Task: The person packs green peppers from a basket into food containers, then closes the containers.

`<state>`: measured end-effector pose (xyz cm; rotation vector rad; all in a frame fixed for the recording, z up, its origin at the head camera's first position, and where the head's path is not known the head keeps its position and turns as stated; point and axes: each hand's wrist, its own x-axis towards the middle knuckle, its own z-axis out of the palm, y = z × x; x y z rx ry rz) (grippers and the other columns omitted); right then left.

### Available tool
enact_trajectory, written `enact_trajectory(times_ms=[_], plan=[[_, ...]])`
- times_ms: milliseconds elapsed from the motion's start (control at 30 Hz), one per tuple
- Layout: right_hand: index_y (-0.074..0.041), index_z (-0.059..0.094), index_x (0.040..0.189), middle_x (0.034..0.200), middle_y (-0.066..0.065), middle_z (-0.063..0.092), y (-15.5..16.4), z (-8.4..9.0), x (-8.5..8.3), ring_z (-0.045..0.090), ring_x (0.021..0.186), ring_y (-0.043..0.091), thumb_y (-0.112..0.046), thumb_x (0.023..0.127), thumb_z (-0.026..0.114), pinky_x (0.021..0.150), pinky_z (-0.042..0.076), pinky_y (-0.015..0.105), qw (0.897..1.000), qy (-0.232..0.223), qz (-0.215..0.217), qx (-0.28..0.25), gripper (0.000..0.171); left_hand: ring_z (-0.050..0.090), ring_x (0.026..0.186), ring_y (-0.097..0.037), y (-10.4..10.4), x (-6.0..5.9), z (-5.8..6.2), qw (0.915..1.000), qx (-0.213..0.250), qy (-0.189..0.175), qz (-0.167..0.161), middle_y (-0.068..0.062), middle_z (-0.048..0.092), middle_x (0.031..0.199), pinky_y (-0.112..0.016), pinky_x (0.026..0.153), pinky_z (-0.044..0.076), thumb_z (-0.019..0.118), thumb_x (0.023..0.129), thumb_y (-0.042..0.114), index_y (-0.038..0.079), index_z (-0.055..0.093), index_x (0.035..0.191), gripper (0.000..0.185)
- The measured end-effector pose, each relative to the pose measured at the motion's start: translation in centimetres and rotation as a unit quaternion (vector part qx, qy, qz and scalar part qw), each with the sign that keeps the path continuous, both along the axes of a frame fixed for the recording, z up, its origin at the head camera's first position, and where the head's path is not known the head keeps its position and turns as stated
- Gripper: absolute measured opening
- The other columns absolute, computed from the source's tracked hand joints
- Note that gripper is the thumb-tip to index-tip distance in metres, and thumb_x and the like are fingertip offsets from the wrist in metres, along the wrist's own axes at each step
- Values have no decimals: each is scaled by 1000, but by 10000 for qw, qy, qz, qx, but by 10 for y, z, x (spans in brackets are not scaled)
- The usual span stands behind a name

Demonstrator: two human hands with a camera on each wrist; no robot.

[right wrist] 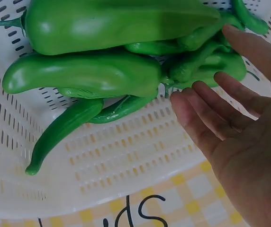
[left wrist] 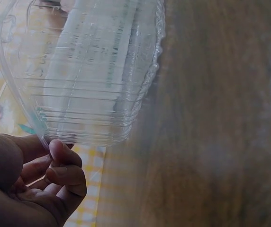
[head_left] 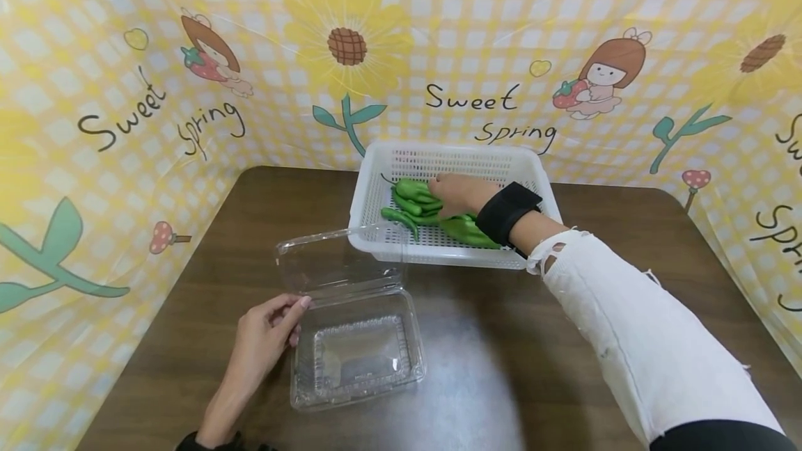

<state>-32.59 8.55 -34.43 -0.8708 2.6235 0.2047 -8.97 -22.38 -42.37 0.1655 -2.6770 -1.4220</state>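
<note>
At the front left of the table lies a clear plastic clamshell box [head_left: 407, 339], its lid [head_left: 338, 266] raised at the back. My left hand [head_left: 263, 336] pinches the box's left edge near the hinge between thumb and fingers; the left wrist view shows this grip on the rim [left wrist: 40, 132]. Beyond the box, a white slotted basket [head_left: 438, 256] holds several green peppers [head_left: 466, 232], some thick, some slim. My right hand [head_left: 460, 193] reaches down into it. In the right wrist view its fingers [right wrist: 192, 118] are spread and slightly bent at the peppers [right wrist: 88, 73], gripping none.
The brown wooden table [head_left: 301, 200] has the basket at its back edge. A yellow checked cloth [head_left: 250, 40] with printed flowers and lettering hangs behind and along both sides. The raised lid overlaps the basket's front left corner in the head view.
</note>
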Motion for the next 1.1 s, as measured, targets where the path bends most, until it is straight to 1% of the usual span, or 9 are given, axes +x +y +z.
enact_trajectory(times_ms=[100,200,333,600,733,867,933,1033,1100], plan=[[0,32,152,153,21,39,-3,-4,-3,38,142,35,-33,95,68,118,33,44,9999,-28,23,120,76,56,49,-12,-1,1,0,10000,5,34,5,-4,61,62,-22,47,46,64,97,36,8,74,97,29],[0,32,152,153,22,38,-5,-7,-3,38,142,36,-36,94,68,118,33,45,9997,9,79,229,77,56,49,-11,-1,1,0,10000,-5,79,-8,-4,61,62,-22,48,47,64,97,35,9,74,96,28],[1,27,154,157,25,31,-8,-9,-2,34,145,38,-38,95,66,119,31,46,9995,15,45,305,81,56,49,-10,0,1,0,10000,-20,66,18,-4,61,62,-22,48,47,64,97,34,9,74,95,27],[2,35,149,153,26,36,-14,-16,-2,39,142,37,-34,95,67,117,34,45,9993,100,98,334,73,56,49,-10,0,1,0,10000,-47,6,71,-4,61,62,-22,48,47,64,97,35,8,74,95,29],[2,36,149,154,26,36,-17,-21,-5,36,144,38,-33,95,67,118,33,45,9992,74,90,384,71,57,49,-9,-1,1,1,9999,-91,-20,131,-4,61,63,-22,49,48,64,97,36,8,74,97,30],[-1,34,151,156,24,32,-19,-25,-7,32,146,38,-38,95,67,119,31,46,9982,106,38,597,75,56,49,-9,-1,1,1,9999,-74,-47,140,-4,61,63,-22,49,47,64,97,37,8,74,97,30],[-3,35,152,156,23,33,-20,-26,-7,34,145,37,-39,94,68,118,33,46,9979,78,-37,637,75,56,49,-9,0,1,1,9999,-52,-59,132,-4,61,63,-22,49,47,64,97,37,8,74,97,30],[-5,37,151,153,21,39,-20,-27,-7,42,140,34,-38,94,69,115,38,44,9979,20,-116,630,74,56,49,-9,0,1,1,9999,-5,-73,128,-4,61,63,-22,48,46,64,97,36,8,75,97,30],[-5,37,151,152,19,42,-20,-28,-7,44,138,32,-36,94,69,114,39,42,9981,-21,-136,593,73,56,49,-9,0,0,1,9999,6,-55,122,-4,61,63,-22,48,46,64,97,36,9,75,97,29]])
